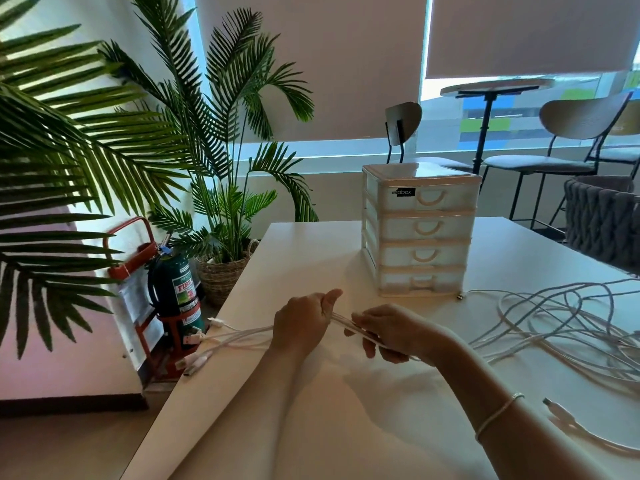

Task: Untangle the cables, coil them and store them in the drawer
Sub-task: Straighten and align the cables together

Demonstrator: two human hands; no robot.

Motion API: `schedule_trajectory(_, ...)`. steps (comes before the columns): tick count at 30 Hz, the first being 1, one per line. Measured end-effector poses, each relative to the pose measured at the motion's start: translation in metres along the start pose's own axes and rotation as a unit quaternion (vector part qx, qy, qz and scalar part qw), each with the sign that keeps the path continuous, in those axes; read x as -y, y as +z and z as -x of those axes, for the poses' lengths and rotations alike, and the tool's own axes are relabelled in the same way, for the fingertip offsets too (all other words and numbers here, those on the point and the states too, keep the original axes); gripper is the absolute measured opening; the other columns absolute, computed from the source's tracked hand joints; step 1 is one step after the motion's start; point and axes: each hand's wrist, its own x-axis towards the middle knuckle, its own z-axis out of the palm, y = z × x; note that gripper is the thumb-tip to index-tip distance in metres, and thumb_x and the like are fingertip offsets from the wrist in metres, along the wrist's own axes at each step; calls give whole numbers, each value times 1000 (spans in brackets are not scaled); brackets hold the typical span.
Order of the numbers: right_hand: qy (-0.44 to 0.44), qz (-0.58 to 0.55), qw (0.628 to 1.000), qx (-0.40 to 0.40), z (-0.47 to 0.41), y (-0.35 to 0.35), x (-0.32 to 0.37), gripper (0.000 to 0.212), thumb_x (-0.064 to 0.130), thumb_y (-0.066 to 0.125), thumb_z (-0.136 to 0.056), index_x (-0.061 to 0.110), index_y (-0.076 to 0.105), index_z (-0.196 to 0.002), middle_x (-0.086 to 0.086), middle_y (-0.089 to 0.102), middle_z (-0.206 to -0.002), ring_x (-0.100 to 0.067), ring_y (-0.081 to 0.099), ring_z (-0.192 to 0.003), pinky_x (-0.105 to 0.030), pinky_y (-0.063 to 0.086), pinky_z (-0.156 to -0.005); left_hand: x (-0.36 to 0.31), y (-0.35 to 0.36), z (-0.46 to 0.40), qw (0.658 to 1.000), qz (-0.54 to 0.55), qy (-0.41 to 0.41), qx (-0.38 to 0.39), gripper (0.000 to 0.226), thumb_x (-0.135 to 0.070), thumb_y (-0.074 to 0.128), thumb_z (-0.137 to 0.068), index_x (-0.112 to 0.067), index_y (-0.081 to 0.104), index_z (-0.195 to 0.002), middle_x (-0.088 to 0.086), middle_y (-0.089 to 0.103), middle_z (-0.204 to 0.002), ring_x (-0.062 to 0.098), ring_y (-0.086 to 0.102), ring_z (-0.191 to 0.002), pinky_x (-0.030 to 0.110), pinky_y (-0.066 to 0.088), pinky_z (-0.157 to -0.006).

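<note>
While we look down from the head view, the white table (311,410) takes most of the near part of the scene, and it reaches to the far right. On its far side stands the white drawer unit (420,228), upright, with four drawers one above the other, all pushed in.

At the right of the table lies the tangled heap of white cables (561,320), in many loose loops that cross each other. One plug of the heap lies just beside the lower right corner of the drawer unit.

In the middle near part we see both hands, held close together above the table. The left hand (304,320) has its fingers curled round a bundle of cable strands (242,336), with the thumb pointing up and to the right. The right hand (384,332) pinches the same bundle just beside the left one, and its fingers are bent over the strands. A thin bracelet (498,414) sits on the right forearm.

From the left hand the strands run to the left, and their plug ends (197,351) hang over the left edge of the table. One more cable end (568,419) lies alone at the near right.
</note>
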Motion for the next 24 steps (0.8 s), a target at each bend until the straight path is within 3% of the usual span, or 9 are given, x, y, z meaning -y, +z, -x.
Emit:
schedule_trajectory(3,9,72,997,-11,0,5,0,31,26,40,-99,14,61,-80,1,47,-58,-10,33,-39,-20,26,-37,0,-1,1,1000,-2,0,-3,55,-50,30,-95,-8,65,-94,15,69,-94,35,61,-94,35,43,-75)
schedule_trajectory(5,-9,91,994,-66,-4,4,-1,32,24,41,-98,17,59,-73,4,46,-59,-8,36,-46,-17,30,-43,-1,-3,1,1000,3,4,-7,54,-49,32,-96,-6,65,-92,16,69,-95,37,59,-96,36,43,-75)
schedule_trajectory(9,-51,184,965,-182,-10,-2,-6,31,25,39,-98,10,66,-93,5,53,-72,-10,44,-65,-20,32,-55,-13,-4,4,999,15,28,1,53,-47,34,-96,-4,63,-86,18,68,-92,37,58,-95,35,42,-73)
schedule_trajectory(13,-45,175,982,-57,0,-2,-3,31,27,44,-96,23,60,-70,8,48,-64,-2,41,-53,-13,32,-49,-11,-2,3,999,-33,13,-18,54,-47,30,-97,-7,66,-97,17,69,-98,37,60,-98,36,44,-75)
schedule_trajectory(16,-40,140,989,4,4,-3,-1,29,26,49,-94,24,59,-67,8,46,-59,1,38,-42,-12,30,-43,-10,-3,5,999,-52,14,-6,55,-47,28,-98,-8,66,-101,16,68,-100,37,60,-99,36,45,-77)
schedule_trajectory(18,-57,121,989,-58,1,-6,-4,27,24,51,-94,22,64,-71,3,53,-65,-5,44,-53,-18,35,-52,-11,-8,6,999,-40,20,14,53,-47,28,-97,-9,66,-102,16,68,-101,36,59,-101,36,44,-78)
schedule_trajectory(20,-74,146,971,-175,-7,-10,-9,25,20,48,-94,13,70,-84,-5,63,-81,-13,51,-70,-24,38,-64,-13,-11,6,998,-12,43,55,49,-48,32,-97,-13,66,-96,13,68,-98,33,59,-100,34,42,-75)
schedule_trajectory(22,-79,170,951,-244,-11,-10,-12,26,18,45,-95,9,69,-95,-7,68,-94,-16,55,-80,-24,37,-68,-17,-12,9,993,23,63,99,42,-50,38,-94,-18,56,-73,8,63,-80,31,58,-88,31,36,-67)
schedule_trajectory(24,-74,186,944,-263,-12,-9,-13,26,19,44,-95,10,69,-97,-7,68,-97,-14,53,-80,-22,34,-66,-18,-11,9,989,51,60,123,42,-49,42,-93,-18,43,-65,3,53,-68,31,55,-80,29,32,-62)
